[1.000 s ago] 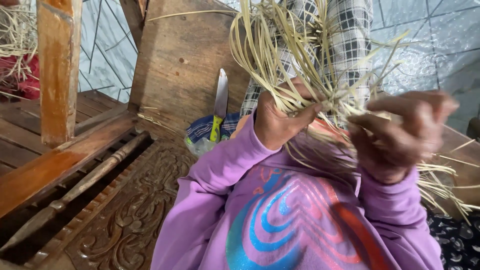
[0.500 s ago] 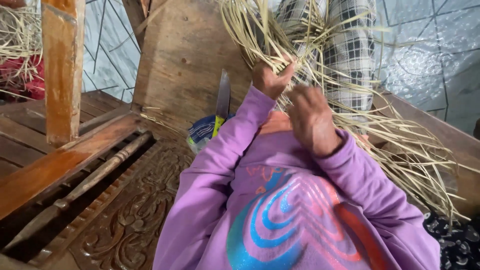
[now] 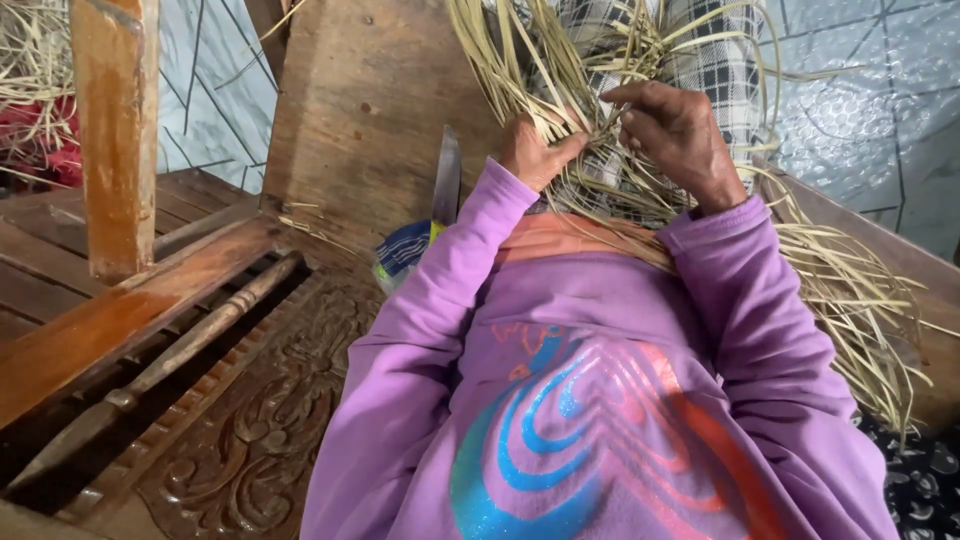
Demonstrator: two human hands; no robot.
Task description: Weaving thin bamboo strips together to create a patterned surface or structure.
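Note:
A bundle of pale dried straw strips [image 3: 560, 70] fans upward over my checked-cloth lap [image 3: 700, 60]. My left hand [image 3: 535, 150] grips the strips near their crossing point. My right hand [image 3: 675, 135] pinches strips just to the right of it, fingers curled around them. More loose strips [image 3: 850, 280] trail down to the right of my purple sleeve. Both arms wear purple sleeves.
A knife [image 3: 445, 185] with a grey blade stands upright beside a blue roll [image 3: 405, 250], left of my left arm. A carved wooden panel [image 3: 250, 440] and wooden frame [image 3: 120, 130] lie to the left. A wooden board [image 3: 360, 110] stands behind. Tiled wall at the right.
Both hands have moved up and away from my chest, and come closer together at the strips. The right hand went from a fist low at the right to pinching strips beside the left.

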